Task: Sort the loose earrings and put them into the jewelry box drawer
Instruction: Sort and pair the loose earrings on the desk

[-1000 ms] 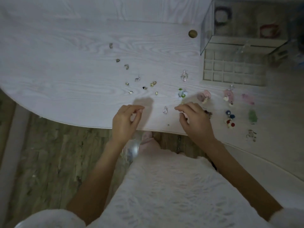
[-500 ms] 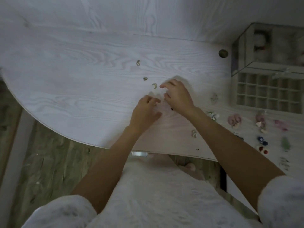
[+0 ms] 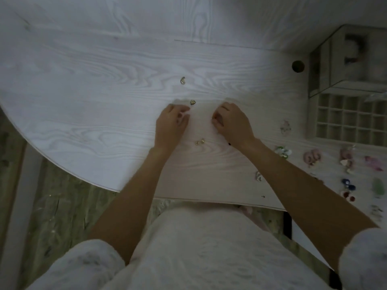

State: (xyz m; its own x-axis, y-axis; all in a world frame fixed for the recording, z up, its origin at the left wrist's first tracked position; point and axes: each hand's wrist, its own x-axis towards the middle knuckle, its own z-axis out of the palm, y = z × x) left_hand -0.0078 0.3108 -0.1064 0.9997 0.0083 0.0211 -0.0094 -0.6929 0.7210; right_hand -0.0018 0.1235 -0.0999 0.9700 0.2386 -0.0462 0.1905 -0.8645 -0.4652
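My left hand point(image 3: 170, 124) and my right hand point(image 3: 233, 122) rest side by side on the white wooden table point(image 3: 94, 97), both with fingers curled in; anything pinched in them is hidden. A small gold earring point(image 3: 192, 102) lies just beyond my left fingertips, and another gold earring point(image 3: 182, 80) sits farther back. A pair of gold studs point(image 3: 200, 141) lies between my wrists. At the right, the jewelry box drawer point(image 3: 314, 120) is pulled out, showing a grid of compartments below the glass jewelry box point(image 3: 326, 59).
Coloured earrings lie grouped at the right: green-white point(image 3: 282, 151), pink point(image 3: 312, 156), blue point(image 3: 348, 185), red point(image 3: 348, 196), green point(image 3: 378, 186). A clear earring point(image 3: 285, 127) lies beside the drawer. A round hole point(image 3: 297, 66) is in the tabletop. The curved table edge runs near my body.
Both hands went from the near table edge out to the small gold earrings. They were touching half a second ago and now sit apart. The view shifted left.
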